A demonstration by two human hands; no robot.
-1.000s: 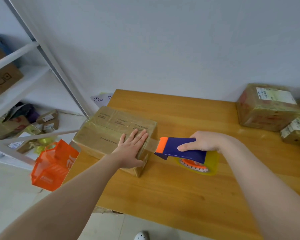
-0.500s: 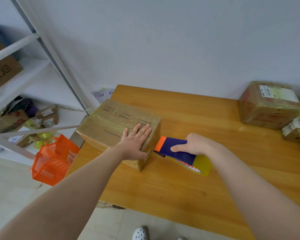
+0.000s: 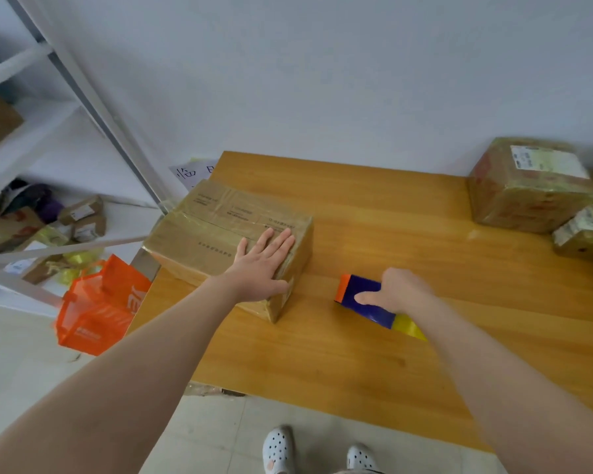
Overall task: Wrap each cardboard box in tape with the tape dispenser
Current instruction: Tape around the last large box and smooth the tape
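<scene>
A taped cardboard box [image 3: 216, 230] lies at the left end of the wooden table [image 3: 374, 336], part of it hanging over the table's edge. My left hand [image 3: 262, 268] presses flat on its right end, fingers straight. My right hand [image 3: 396, 290] grips the blue tape dispenser [image 3: 363, 299] with its orange tip and yellow roll, low over the table to the right of the box. A gap of bare table separates dispenser and box. I cannot see a tape strip between them.
Two taped boxes, a large one [image 3: 528, 189] and a small one [image 3: 584, 234], stand at the table's far right. A white shelf rack [image 3: 48, 206] with small parcels stands left. An orange bag [image 3: 100, 309] hangs beside the table's left edge. My shoes show below.
My right hand has drawn the dispenser to the right, away from the box's end, and lowered it toward the table. My left hand stays pressed on the box.
</scene>
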